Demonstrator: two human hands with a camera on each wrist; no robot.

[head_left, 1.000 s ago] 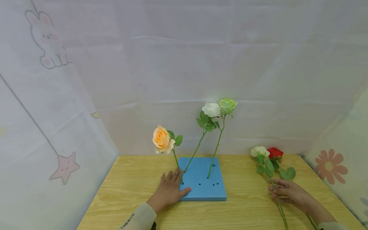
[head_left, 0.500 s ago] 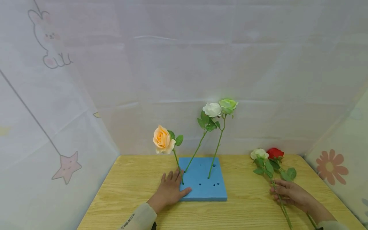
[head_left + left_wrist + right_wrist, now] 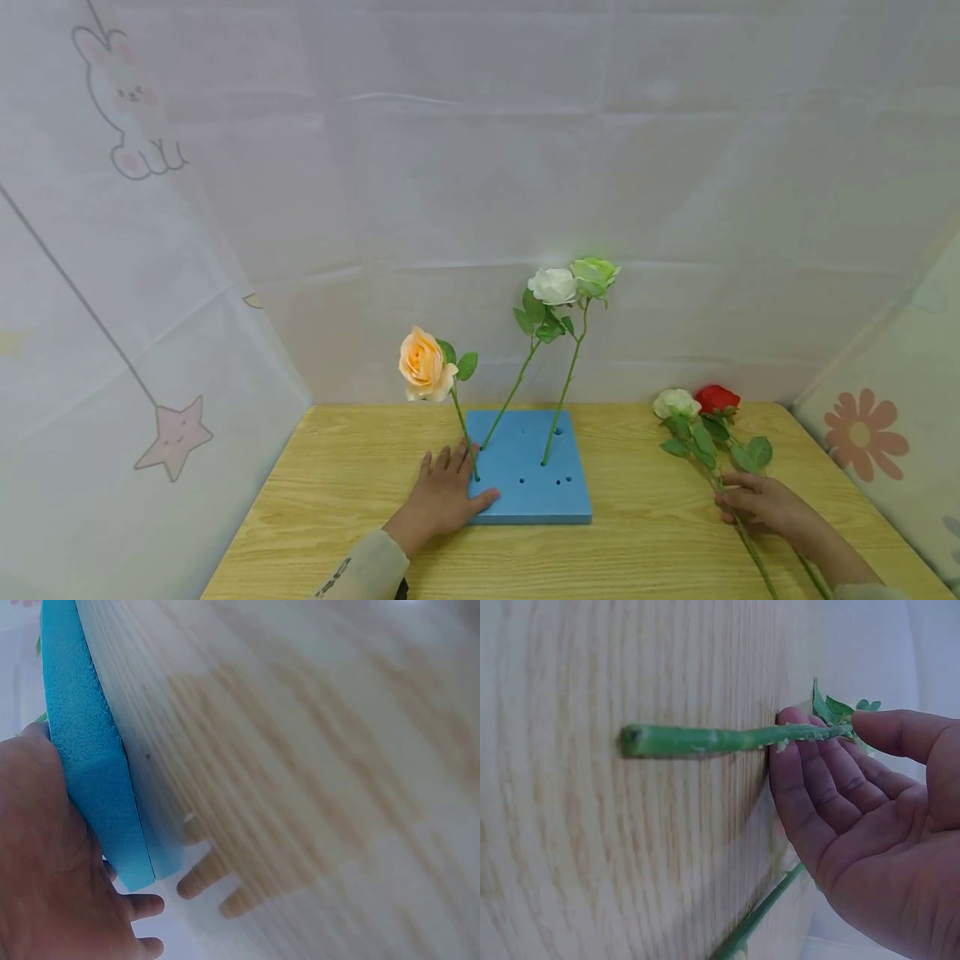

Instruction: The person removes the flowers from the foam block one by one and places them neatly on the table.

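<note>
A blue foam block (image 3: 534,497) with several holes lies on the wooden table (image 3: 337,500). A peach rose (image 3: 422,364), a white rose (image 3: 553,286) and a green rose (image 3: 594,275) stand with their stems stuck in it. My left hand (image 3: 446,492) rests flat on the block's left edge (image 3: 82,750), fingers straight. At the right, a cream rose (image 3: 675,403) and a red rose (image 3: 716,398) lie on the table. My right hand (image 3: 738,500) pinches the cream rose's stem (image 3: 705,739) between thumb and fingers.
White printed fabric walls close in the table at the back and both sides. The red rose's stem (image 3: 757,919) lies just beside my right hand. Bare tabletop (image 3: 645,542) stretches between the block and the lying roses.
My right hand slid a little toward me along the cream rose's stem and its fingers curled around it. The cream rose shifted slightly. The left hand stayed put.
</note>
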